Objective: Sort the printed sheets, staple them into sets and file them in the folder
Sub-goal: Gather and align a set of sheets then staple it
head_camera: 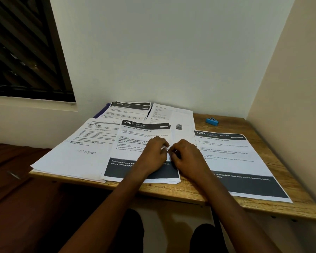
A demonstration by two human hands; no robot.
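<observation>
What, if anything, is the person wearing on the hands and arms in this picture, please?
Nothing shows on them. The left hand and right hand are bare, with no gloves. No watch, bracelet or sleeve appears on either wrist or forearm as far as the bottom edge of the view. Whether any finger carries a ring is too small to tell.

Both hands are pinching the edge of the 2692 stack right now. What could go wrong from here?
1. The left hand and right hand pinch only the right edge of the 2692 stack; lower sheets could slip out or get mixed.
2. The left pile overhangs the desk edge and might slide off.
3. The stapler sits far back right, so reaching it may mean letting go of the stack.
</observation>
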